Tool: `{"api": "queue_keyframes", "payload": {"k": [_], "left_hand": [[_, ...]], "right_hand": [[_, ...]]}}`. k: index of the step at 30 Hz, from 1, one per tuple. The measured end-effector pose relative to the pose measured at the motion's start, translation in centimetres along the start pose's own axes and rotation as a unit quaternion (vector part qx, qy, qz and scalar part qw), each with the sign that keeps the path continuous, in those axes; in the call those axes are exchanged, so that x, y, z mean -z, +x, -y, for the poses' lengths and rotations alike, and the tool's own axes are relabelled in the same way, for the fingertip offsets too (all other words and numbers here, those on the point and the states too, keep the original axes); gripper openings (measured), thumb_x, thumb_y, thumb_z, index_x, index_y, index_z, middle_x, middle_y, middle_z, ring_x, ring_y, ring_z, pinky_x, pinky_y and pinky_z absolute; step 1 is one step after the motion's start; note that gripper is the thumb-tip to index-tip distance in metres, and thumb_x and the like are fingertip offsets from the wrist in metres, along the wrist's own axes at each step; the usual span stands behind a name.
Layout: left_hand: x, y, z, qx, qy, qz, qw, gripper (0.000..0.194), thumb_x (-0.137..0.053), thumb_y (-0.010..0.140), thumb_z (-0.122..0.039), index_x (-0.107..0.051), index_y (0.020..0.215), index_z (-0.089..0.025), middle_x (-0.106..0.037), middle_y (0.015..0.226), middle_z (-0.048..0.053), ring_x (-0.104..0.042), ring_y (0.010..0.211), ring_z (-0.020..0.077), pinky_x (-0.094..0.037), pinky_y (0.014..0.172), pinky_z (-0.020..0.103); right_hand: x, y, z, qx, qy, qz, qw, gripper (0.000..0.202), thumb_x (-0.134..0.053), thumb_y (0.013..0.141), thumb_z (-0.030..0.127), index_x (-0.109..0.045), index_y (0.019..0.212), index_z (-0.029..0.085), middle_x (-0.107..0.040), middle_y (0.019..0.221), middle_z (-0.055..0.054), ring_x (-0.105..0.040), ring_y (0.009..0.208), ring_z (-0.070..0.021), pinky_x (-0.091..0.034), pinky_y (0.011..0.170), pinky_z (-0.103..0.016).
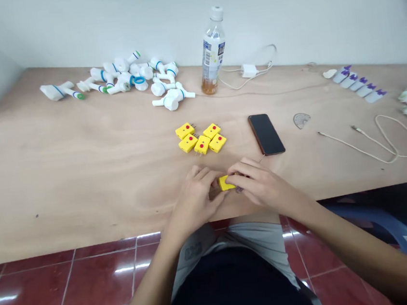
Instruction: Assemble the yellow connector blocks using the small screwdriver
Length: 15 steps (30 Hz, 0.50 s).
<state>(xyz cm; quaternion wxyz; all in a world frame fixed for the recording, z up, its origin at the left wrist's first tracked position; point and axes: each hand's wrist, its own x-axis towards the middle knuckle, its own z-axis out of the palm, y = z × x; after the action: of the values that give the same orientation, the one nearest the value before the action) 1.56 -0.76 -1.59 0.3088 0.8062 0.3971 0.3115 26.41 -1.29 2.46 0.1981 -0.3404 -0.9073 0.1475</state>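
Clock dirs taken from held block. L hand (pixel 202 189) and R hand (pixel 259 180) tog. on one yellow block (pixel 226 182), just inside table's near edge: L fingertips at its L end, R fingers over its R part. Long axis approx. 9–3 o'c; visible end faces 9. R end hidden, so can't tell which way any prongs point. Dark bit under R fingers too blurred to ID.

Red tiled floor (pixel 96 280) past the edge at 7–8 o'c; blue chair (pixel 381 221) at 4. Table (pixel 82 179): pale wood grain, few dark specks.

Black phone (pixel 267 134) at 1–2, long axis approx. 11–5. Five more yellow blocks (pixel 201 145) grouped at 11; lowest one's prongs aim approx. 6–7. White cable (pixel 396 151) looped at 3, clear protractor (pixel 302 120) at 2.

Farther: part-full bottle (pixel 212 54) upright at 12, white charger (pixel 249 70) at 1, white jointed pieces (pixel 172 99) w/ blue rings at 10–11. Pale wall (pixel 298 16) behind.
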Motion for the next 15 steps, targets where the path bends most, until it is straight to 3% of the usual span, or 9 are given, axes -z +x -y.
{"api": "queue_keyframes", "payload": {"k": [3, 8, 15], "left_hand": [[-0.01, -0.02, 0.04, 0.000, 0.003, -0.002, 1.000, 0.026, -0.081, 0.102, -0.022, -0.074, 0.127, -0.024, -0.079, 0.115, 0.009, -0.070, 0.110, 0.0330, -0.060, 0.097, 0.051], [-0.02, -0.02, 0.16, -0.005, 0.006, -0.002, 1.000, 0.026, -0.081, 0.102, -0.022, -0.074, 0.127, -0.024, -0.079, 0.113, 0.009, -0.070, 0.109, 0.0326, -0.060, 0.096, 0.050], [0.05, -0.03, -0.03, -0.007, 0.000, -0.007, 1.000, 0.025, -0.080, 0.104, -0.023, -0.075, 0.128, -0.023, -0.079, 0.112, 0.009, -0.069, 0.107, 0.0321, -0.061, 0.094, 0.050]], "right_hand": [[-0.05, 0.06, 0.05, 0.017, -0.018, 0.010, 1.000, 0.029, -0.051, 0.113, 0.005, -0.072, 0.123, 0.021, -0.072, 0.114, -0.010, -0.063, 0.105, -0.0260, -0.062, 0.094, -0.045], [-0.12, 0.36, 0.13, 0.008, 0.040, -0.037, 0.998, 0.022, -0.055, 0.114, 0.009, -0.072, 0.113, 0.023, -0.074, 0.103, -0.006, -0.064, 0.097, -0.0244, -0.060, 0.089, -0.043], [-0.36, 0.05, -0.32, 0.009, 0.061, -0.064, 0.996, 0.021, -0.061, 0.112, 0.008, -0.075, 0.114, 0.023, -0.082, 0.109, -0.007, -0.070, 0.098, -0.0242, -0.062, 0.088, -0.044]]}}
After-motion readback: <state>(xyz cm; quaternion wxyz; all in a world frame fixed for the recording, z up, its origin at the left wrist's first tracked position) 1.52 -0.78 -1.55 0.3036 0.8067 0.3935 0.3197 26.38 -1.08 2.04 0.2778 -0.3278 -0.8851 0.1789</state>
